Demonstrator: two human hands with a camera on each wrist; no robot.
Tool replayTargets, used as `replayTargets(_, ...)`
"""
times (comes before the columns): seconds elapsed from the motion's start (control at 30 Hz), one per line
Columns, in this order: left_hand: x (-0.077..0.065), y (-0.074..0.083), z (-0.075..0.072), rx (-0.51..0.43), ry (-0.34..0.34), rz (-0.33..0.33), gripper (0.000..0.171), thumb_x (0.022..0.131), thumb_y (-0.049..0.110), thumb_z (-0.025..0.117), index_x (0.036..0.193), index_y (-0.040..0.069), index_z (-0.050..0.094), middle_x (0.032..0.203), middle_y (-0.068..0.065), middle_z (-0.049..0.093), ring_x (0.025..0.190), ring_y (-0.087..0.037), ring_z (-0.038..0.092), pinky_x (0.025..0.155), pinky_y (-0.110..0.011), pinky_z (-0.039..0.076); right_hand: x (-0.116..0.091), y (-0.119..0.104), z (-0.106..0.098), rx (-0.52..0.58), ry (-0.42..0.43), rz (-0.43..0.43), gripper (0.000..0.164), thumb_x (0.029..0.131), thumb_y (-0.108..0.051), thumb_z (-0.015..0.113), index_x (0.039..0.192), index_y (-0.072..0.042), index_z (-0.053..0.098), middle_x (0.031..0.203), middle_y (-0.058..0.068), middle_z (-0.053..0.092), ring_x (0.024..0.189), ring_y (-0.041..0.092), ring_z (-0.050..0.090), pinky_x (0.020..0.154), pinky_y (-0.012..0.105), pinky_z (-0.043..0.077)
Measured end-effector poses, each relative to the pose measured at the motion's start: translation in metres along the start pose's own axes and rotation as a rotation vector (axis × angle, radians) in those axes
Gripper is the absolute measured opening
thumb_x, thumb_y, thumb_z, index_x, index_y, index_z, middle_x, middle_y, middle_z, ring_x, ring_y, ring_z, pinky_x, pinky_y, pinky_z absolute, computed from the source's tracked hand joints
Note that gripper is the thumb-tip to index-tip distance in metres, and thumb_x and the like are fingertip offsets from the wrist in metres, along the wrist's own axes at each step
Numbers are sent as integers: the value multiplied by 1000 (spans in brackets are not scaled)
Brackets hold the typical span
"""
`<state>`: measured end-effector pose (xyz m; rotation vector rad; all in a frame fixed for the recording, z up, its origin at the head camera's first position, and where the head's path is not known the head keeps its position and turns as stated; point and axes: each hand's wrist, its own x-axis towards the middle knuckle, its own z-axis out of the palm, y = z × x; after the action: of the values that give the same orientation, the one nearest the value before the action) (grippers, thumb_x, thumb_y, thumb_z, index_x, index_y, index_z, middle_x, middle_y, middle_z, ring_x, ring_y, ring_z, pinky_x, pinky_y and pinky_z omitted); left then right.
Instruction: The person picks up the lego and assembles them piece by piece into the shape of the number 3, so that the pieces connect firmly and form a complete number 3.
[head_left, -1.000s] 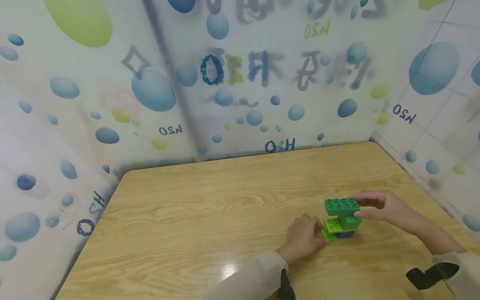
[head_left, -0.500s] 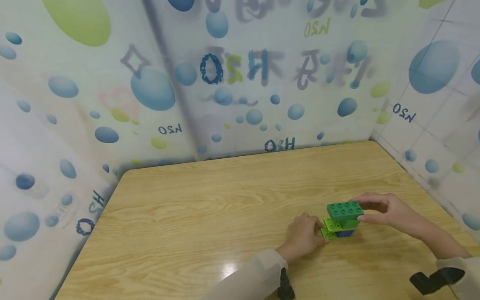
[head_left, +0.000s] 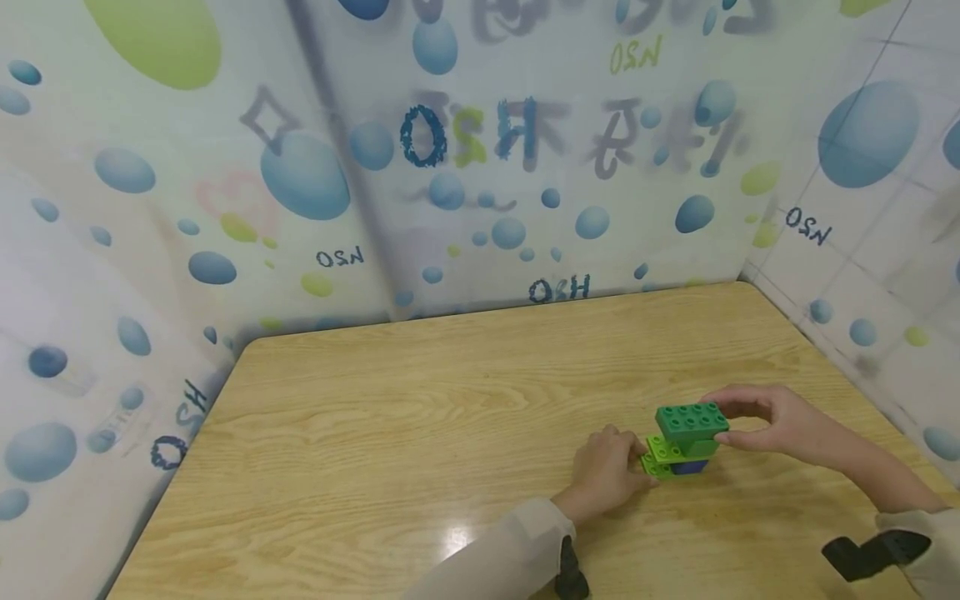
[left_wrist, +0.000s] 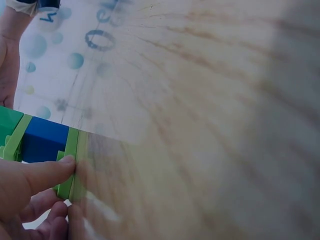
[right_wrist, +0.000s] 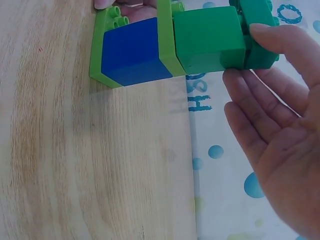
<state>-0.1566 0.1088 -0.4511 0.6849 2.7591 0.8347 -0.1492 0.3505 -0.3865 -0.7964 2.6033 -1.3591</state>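
A small tower of toy building bricks stands at the right of the table. Its bottom is a light green plate [left_wrist: 67, 165], gripped at its edge by my left hand [head_left: 609, 468] with the thumb on the near side. Above come a blue brick [right_wrist: 135, 52], a second light green plate [right_wrist: 167, 42] and a green brick [right_wrist: 210, 40]. My right hand [head_left: 776, 421] pinches a darker green eight-stud brick [head_left: 692, 421] between thumb and fingers. That brick lies over the green one, with a thin dark seam between them in the right wrist view.
The wooden table [head_left: 420, 417] meets a printed backdrop [head_left: 465, 225] with blue and green drops along its back edge. A black strap [head_left: 873, 557] sits over the right sleeve, and another black strap [head_left: 572, 575] is on the left cuff.
My right hand has brought the eight-stud brick down and slightly to the right, onto the green brick. Over the last half second it has barely moved. My left hand stays in place.
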Motion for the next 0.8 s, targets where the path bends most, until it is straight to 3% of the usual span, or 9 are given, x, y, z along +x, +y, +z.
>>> replayTargets(0.27,0,2,0,-19,-6,-9,33,72,35,77,102,22,66,77,14,42,69,-3,36,58,-20,28,0,-2,-1,37,-10,-6,37,80,3,66,115,-3,58,103,-8,61,87,10,59,68,26,49)
replayTargets(0.47,1,3,0,-34,-13,-20,33,73,35,77,102,22,66,77,14,42,70,-3,35,59,-20,28,-2,-5,2,-22,57,78,32,81,-4,68,112,-2,61,103,-13,61,89,3,58,68,25,49)
replayTargets(0.8,1,3,-2,-18,-7,-30,33,72,35,77,101,22,67,77,13,43,69,-3,36,59,-20,28,2,-9,5,-105,102,74,37,75,-9,75,109,-1,63,100,-9,62,88,1,58,68,25,49)
